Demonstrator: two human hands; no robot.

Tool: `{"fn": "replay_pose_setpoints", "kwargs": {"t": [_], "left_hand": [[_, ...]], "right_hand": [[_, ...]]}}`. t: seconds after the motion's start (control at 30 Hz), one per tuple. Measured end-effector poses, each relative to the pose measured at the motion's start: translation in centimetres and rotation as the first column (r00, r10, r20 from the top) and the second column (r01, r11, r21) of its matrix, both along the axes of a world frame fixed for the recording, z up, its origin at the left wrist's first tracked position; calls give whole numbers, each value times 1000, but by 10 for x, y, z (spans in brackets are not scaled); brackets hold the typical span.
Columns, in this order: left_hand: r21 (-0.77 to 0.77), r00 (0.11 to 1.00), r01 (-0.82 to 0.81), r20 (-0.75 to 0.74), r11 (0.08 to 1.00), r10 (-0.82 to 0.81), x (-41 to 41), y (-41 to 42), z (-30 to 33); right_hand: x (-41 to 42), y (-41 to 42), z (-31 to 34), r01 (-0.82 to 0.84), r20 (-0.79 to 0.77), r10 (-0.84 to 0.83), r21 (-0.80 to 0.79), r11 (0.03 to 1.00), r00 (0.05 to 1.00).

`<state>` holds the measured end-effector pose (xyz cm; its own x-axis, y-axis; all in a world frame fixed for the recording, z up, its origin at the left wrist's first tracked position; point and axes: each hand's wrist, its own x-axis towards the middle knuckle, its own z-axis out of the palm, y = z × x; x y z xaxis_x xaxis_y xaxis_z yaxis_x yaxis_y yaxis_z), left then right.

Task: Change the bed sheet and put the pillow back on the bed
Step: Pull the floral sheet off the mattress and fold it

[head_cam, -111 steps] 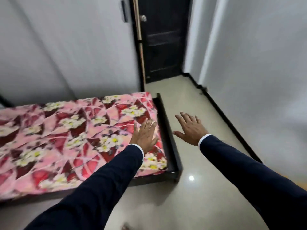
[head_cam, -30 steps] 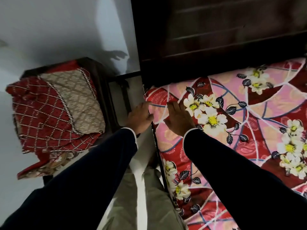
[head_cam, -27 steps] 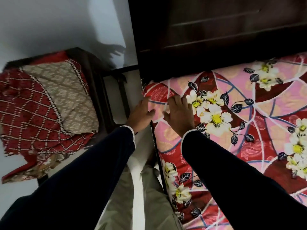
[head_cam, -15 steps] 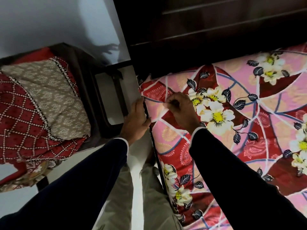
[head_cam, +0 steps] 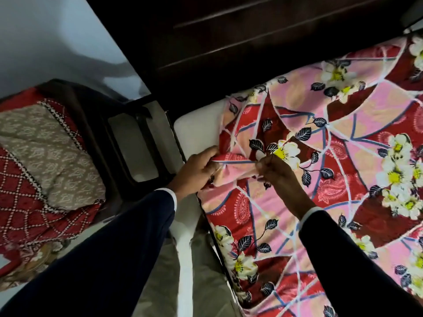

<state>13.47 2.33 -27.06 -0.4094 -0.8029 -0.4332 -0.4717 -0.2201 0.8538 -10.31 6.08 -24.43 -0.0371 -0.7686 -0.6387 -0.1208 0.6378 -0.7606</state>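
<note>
i note the left hand point(head_cam: 196, 172) and right hand point(head_cam: 278, 170) both pinching the floral bed sheet point(head_cam: 320, 179) at the bed's 10 o'clock corner, peeled to bare the white mattress point(head_cam: 199, 131), evidently for stripping. pillow point(head_cam: 45, 154) waits at 9 o'clock.

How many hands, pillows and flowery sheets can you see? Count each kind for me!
Hands: 2, the left hand and the right hand, both gripping the sheet
Pillows: 1, the beige pillow
Flowery sheets: 1, the floral sheet
Total: 4
</note>
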Motion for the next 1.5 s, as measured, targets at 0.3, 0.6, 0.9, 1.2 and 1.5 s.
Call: {"fn": "replay_pose_setpoints", "kwargs": {"t": [0.3,0.6,0.9,1.2,1.5], "left_hand": [[402,868,487,-321,775,-379,-64,29,36],[143,984,117,-149,983,-96,-88,-14,31],[116,975,220,-41,969,-217,-218,-27,26],[-165,679,707,430,687,-595,-252,-29,44],[-304,567,821,339,483,-751,-319,-18,60]], "right_hand": [[9,-22,-4,250,-214,-246,-12,968,945],[-31,32,13,173,-278,-180,-48,984,944],[-67,35,31,-412,-401,408,81,907,820],[-206,-23,18,-21,-417,-17,-85,996,909],[-268,-75,20,113,-786,-16,69,991,618]]}}
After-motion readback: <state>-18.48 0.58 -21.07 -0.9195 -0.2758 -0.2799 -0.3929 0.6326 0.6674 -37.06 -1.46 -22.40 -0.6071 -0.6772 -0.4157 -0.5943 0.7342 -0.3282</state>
